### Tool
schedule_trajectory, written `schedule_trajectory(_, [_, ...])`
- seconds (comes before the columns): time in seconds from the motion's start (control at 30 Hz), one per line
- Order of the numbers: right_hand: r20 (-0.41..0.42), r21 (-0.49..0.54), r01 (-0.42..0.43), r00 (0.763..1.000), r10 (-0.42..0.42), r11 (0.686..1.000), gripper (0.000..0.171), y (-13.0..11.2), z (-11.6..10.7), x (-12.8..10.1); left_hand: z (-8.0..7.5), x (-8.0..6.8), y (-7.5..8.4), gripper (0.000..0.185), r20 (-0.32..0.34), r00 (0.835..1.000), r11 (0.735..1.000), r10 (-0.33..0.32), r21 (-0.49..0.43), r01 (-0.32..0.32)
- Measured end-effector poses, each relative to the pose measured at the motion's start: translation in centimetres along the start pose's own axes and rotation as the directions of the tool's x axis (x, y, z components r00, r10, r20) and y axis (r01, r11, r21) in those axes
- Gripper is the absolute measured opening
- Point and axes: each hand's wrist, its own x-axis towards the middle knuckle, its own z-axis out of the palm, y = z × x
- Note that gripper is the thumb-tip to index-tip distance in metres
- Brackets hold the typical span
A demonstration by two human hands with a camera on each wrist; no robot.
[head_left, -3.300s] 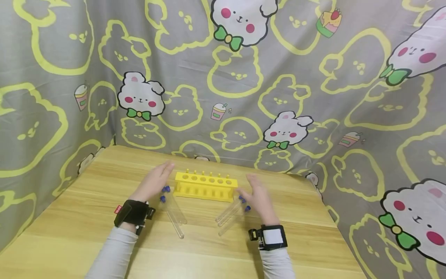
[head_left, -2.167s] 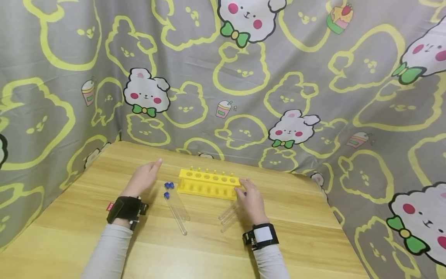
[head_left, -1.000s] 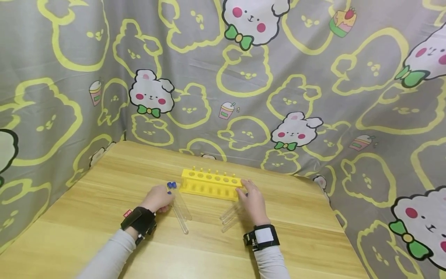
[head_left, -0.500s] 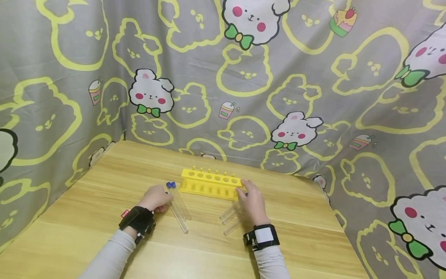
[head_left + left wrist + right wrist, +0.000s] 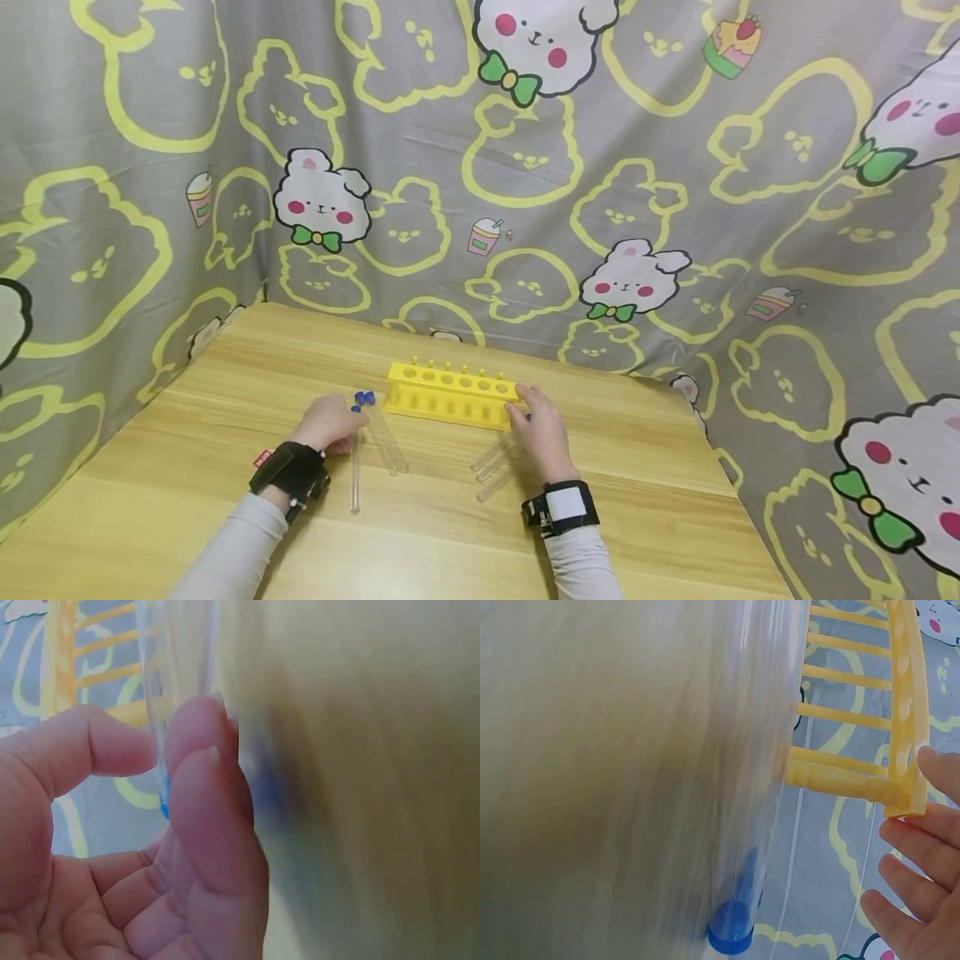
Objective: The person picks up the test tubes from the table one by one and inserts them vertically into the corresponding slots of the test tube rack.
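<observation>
The blue-capped test tube (image 5: 355, 467) lies on the wooden table (image 5: 187, 467), its capped end pinched in my left hand (image 5: 324, 423). My right hand (image 5: 542, 433) rests open-fingered against the yellow rack (image 5: 450, 393). Picking up seems underway; next I'd lift and upend it over a hole.

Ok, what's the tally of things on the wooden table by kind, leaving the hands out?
clear test tubes with blue caps: 4, lying flat, 2 by each hand
yellow plastic tube rack: 1, no tubes in it
Total: 5
</observation>
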Motion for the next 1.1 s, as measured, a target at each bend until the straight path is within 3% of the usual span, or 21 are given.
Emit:
schedule_trajectory(0.3, [-0.019,0.008,0.011,1.000,-0.011,1.000,0.045,0.1,0.0,0.2,-2.0,-0.3,1.3,0.036,-0.048,0.999,1.000,0.006,0.026,-0.005])
schedule_trajectory(0.5, [-0.006,0.010,0.002,1.000,-0.002,1.000,0.045,0.1,0.1,0.2,-3.0,-0.6,2.0,0.029,-0.098,0.992,0.997,0.073,-0.004,-0.074])
schedule_trajectory(0.67, [-0.005,0.012,-0.006,1.000,0.006,1.000,0.045,0.2,0.1,0.1,-3.4,-0.6,2.6,0.021,-0.187,0.970,0.987,0.158,0.029,-0.155])
schedule_trajectory(0.9, [-0.005,0.024,-0.009,1.000,0.009,1.000,0.044,0.1,0.2,0.1,-3.6,-1.1,3.9,0.030,-0.265,0.944,0.979,0.196,0.000,-0.204])
schedule_trajectory(1.1, [-0.005,0.019,-0.018,1.000,0.018,1.000,0.045,0.0,0.1,0.0,-3.8,-1.6,6.1,0.029,-0.350,0.900,0.957,0.259,-0.035,-0.289])
